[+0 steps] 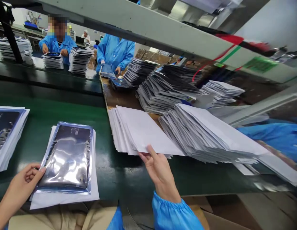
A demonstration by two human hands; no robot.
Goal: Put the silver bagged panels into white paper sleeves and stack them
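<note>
My right hand [159,171] pinches the near edge of the top white sheet [145,129] of a fanned stack of white papers on the green belt [59,111]. At the lower left, my left hand [21,185] rests with curled fingers against the left edge of a shiny silver-blue plastic bag [67,158]. That bag lies on a white sheet [64,198] in front of me.
A larger fanned pile of white sheets [210,137] lies to the right, with stacks of bagged items [167,86] behind it. Another bagged stack [7,131] sits at the far left. People in blue coats [115,51] work across the belt. A grey beam [163,32] runs overhead.
</note>
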